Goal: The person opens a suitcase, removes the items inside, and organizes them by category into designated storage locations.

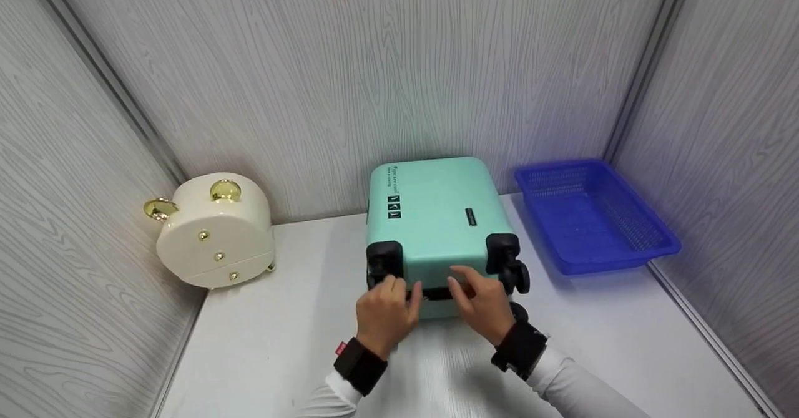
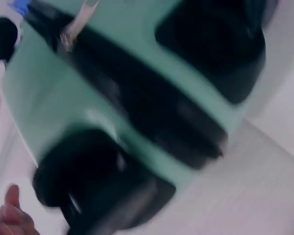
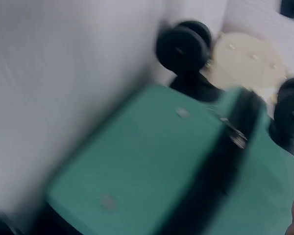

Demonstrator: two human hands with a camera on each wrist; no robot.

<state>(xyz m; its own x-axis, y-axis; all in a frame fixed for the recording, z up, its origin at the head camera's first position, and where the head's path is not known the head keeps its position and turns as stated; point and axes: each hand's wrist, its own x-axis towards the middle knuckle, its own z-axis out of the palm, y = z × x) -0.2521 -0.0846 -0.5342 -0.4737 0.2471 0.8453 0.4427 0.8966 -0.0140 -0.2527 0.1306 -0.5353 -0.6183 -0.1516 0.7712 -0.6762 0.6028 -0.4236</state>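
A mint green suitcase [image 1: 440, 206] lies on its side, its wheeled end towards me. My left hand [image 1: 387, 312] is near the black left wheel mount [image 1: 385, 257], fingers loosely bent and thumb raised; contact cannot be told. My right hand [image 1: 482, 302] is by the right part of the same end, thumb and forefinger apart with nothing between them. Between the hands runs a dark zipper band [image 1: 437, 293]. The left wrist view, blurred, shows a metal zipper pull [image 2: 76, 27] on that band; the right wrist view shows a pull [image 3: 237, 138] too.
A cream round case [image 1: 215, 243] with gold knobs and gold ear-like parts stands at the left. At the right lies a blue plastic basket [image 1: 565, 259]. Pale wood-grain panels [image 1: 312, 93] enclose the white table [image 1: 268, 343] at the back and sides.
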